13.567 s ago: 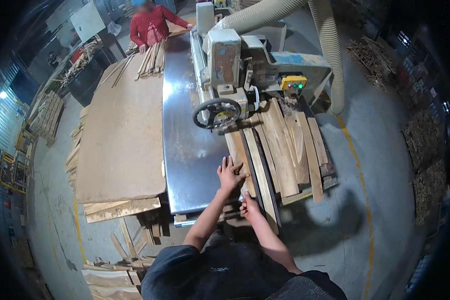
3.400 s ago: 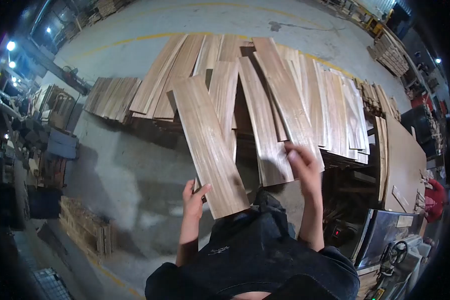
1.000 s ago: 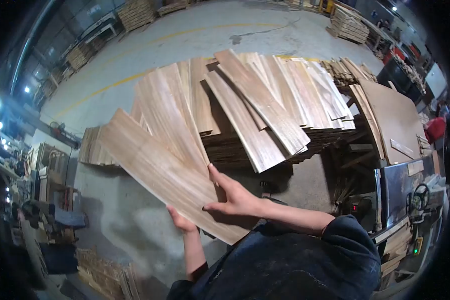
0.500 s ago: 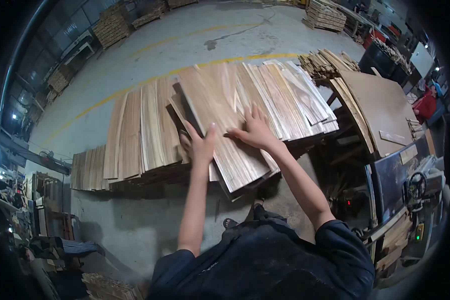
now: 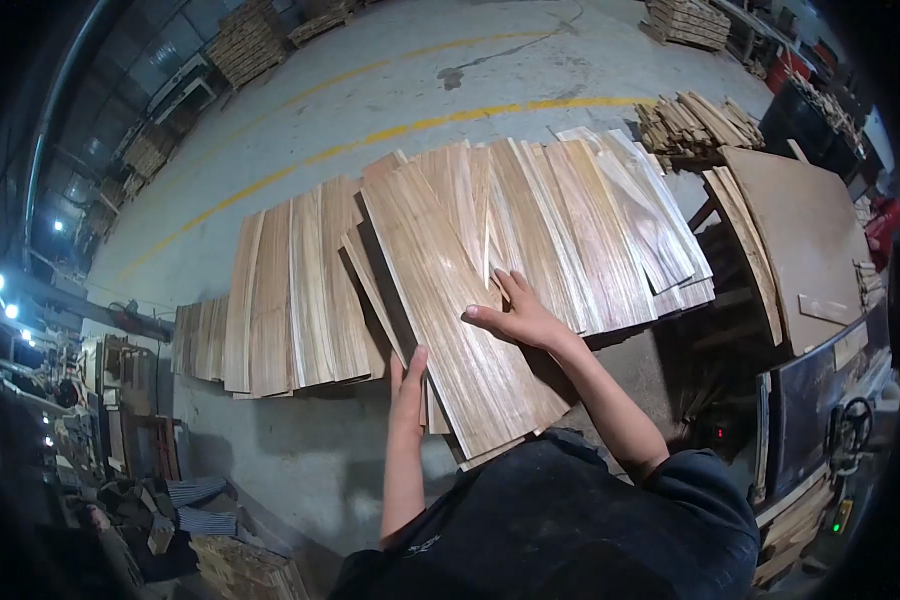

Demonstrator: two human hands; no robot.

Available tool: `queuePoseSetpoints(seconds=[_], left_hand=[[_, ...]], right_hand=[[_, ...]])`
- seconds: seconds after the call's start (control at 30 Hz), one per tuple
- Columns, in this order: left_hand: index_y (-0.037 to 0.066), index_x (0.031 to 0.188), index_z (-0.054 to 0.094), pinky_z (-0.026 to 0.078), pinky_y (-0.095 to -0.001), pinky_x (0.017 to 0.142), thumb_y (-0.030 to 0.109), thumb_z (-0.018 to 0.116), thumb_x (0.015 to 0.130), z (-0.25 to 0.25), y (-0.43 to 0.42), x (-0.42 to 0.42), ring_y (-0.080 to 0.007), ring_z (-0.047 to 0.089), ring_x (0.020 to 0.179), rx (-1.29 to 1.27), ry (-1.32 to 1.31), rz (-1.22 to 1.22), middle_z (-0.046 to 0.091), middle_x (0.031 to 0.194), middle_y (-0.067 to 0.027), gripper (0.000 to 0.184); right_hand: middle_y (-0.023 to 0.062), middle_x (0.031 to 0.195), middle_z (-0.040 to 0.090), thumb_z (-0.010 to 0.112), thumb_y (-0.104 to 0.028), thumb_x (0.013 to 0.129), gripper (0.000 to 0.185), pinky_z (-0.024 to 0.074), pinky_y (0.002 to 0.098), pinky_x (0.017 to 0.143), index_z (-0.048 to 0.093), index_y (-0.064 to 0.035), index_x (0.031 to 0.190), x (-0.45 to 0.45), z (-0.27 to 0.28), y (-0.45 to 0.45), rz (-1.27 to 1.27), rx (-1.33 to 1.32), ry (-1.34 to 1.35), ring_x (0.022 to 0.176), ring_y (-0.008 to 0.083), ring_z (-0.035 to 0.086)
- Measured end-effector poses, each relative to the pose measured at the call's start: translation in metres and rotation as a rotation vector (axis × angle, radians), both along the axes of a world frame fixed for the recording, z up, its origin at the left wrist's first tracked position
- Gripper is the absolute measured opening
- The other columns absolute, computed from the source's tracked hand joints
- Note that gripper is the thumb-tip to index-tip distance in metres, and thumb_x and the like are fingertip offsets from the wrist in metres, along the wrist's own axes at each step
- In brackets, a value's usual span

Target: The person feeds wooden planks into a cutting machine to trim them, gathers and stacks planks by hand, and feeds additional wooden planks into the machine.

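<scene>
Over laid-out boards (image 5: 310,290), a wide board (image 5: 450,320) is touched by the spread right hand (image 5: 530,320) and, at its edge, by the left hand (image 5: 407,392), whose grip cannot be told.

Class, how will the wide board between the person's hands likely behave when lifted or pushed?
The wide board probably stays stiff, as it shows no sag. Its thin edge suggests modest weight for its size. Being flat, it should slide rather than roll.

Board stack (image 5: 600,250) left of wide panel (image 5: 795,225), stick pile (image 5: 695,125) behind, handwheel (image 5: 852,425) before the panel
</scene>
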State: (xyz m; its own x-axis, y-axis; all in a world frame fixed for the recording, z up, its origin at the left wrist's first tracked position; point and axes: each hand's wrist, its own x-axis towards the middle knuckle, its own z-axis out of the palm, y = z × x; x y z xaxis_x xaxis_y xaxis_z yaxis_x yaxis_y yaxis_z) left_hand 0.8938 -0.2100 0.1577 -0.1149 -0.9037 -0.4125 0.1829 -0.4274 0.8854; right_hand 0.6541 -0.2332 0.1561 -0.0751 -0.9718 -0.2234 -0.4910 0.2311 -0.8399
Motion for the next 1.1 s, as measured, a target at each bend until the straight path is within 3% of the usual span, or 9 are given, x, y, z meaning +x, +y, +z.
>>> queuePoseSetpoints(seconds=[0.43,0.53,0.63,0.7,0.83,0.9,0.93,1.0,1.1], left_hand=[[0.005,0.153,0.027,0.037,-0.039,0.11,0.046,0.074,0.09,-0.015,0.015,-0.018,-0.0268,0.047,0.131,-0.055,-0.106,0.157,0.047,0.145,-0.0165,0.089],[0.004,0.153,0.027,0.036,-0.0395,0.11,0.051,0.073,0.089,-0.02,0.015,-0.015,-0.0281,0.045,0.132,-0.078,-0.167,0.127,0.047,0.144,-0.0172,0.091],[0.005,0.153,0.027,0.036,-0.0399,0.11,0.05,0.073,0.09,-0.024,0.026,-0.011,-0.0286,0.045,0.132,-0.092,-0.112,0.123,0.047,0.144,-0.0172,0.091],[0.005,0.154,0.025,0.036,-0.0401,0.11,0.048,0.074,0.089,-0.019,0.049,-0.003,-0.0283,0.044,0.133,-0.068,-0.077,0.079,0.046,0.145,-0.0176,0.092],[0.003,0.155,0.019,0.035,-0.0404,0.112,0.045,0.077,0.087,-0.037,0.089,0.034,-0.0275,0.04,0.138,0.033,0.018,0.057,0.042,0.148,-0.0162,0.098],[-0.001,0.154,0.022,0.037,-0.04,0.112,0.046,0.076,0.087,-0.072,0.087,0.066,-0.0279,0.044,0.136,0.337,-0.031,0.018,0.044,0.149,-0.0162,0.098],[-0.003,0.149,0.034,0.041,-0.0398,0.11,0.052,0.07,0.089,-0.079,0.078,0.076,-0.0288,0.05,0.131,0.395,0.258,-0.008,0.049,0.145,-0.0169,0.089],[-0.001,0.146,0.04,0.042,-0.0397,0.109,0.056,0.066,0.09,-0.073,0.059,0.072,-0.029,0.053,0.128,0.333,0.361,-0.051,0.052,0.142,-0.0167,0.084],[0.001,0.142,0.049,0.043,-0.0422,0.108,0.063,0.057,0.092,-0.088,0.041,0.061,-0.0308,0.056,0.125,0.26,0.379,-0.106,0.057,0.137,-0.0153,0.08]], right_hand=[[0.0357,0.15,0.033,0.072,-0.061,0.08,0.103,0.0304,0.0492,0.116,0.04,0.0116,0.144,-0.002,-0.015,-0.008,-0.121,-0.054,-0.332,0.142,0.0453,0.034],[0.03,0.141,0.048,0.074,-0.048,0.087,0.095,0.0402,0.0358,0.109,0.033,0.0126,0.148,-0.001,-0.032,-0.006,-0.12,-0.095,-0.475,0.13,0.0307,0.051],[0.0291,0.14,0.049,0.075,-0.048,0.086,0.097,0.0412,0.0349,0.107,0.031,0.0114,0.149,0.006,-0.027,0.012,-0.15,-0.086,-0.56,0.128,0.0295,0.052],[0.0303,0.142,0.048,0.077,-0.047,0.084,0.097,0.0396,0.0359,0.109,0.031,0.0071,0.151,0.015,0.006,0.048,-0.237,-0.003,-0.472,0.13,0.0308,0.05],[0.0329,0.147,0.039,0.08,-0.052,0.077,0.105,0.032,0.0439,0.116,0.033,0.0106,0.148,0.032,-0.017,0.11,-0.317,-0.004,-0.428,0.14,0.0381,0.039],[0.0327,0.148,0.036,0.079,-0.053,0.077,0.107,0.0294,0.0444,0.117,0.03,0.0108,0.148,0.047,-0.011,0.132,-0.399,-0.042,-0.401,0.142,0.038,0.035],[0.0327,0.148,0.036,0.079,-0.053,0.077,0.107,0.0294,0.0444,0.117,0.03,0.0108,0.148,0.054,-0.006,0.138,-0.401,-0.038,-0.394,0.142,0.038,0.035],[0.0319,0.148,0.036,0.078,-0.055,0.078,0.108,0.0282,0.0449,0.117,0.028,0.0107,0.149,0.064,0.003,0.147,-0.494,0.033,-0.093,0.143,0.0373,0.033],[0.0319,0.149,0.035,0.077,-0.056,0.078,0.112,0.0293,0.0444,0.117,0.024,0.0114,0.15,0.063,-0.029,0.149,-0.559,0.039,-0.193,0.143,0.0378,0.033]])
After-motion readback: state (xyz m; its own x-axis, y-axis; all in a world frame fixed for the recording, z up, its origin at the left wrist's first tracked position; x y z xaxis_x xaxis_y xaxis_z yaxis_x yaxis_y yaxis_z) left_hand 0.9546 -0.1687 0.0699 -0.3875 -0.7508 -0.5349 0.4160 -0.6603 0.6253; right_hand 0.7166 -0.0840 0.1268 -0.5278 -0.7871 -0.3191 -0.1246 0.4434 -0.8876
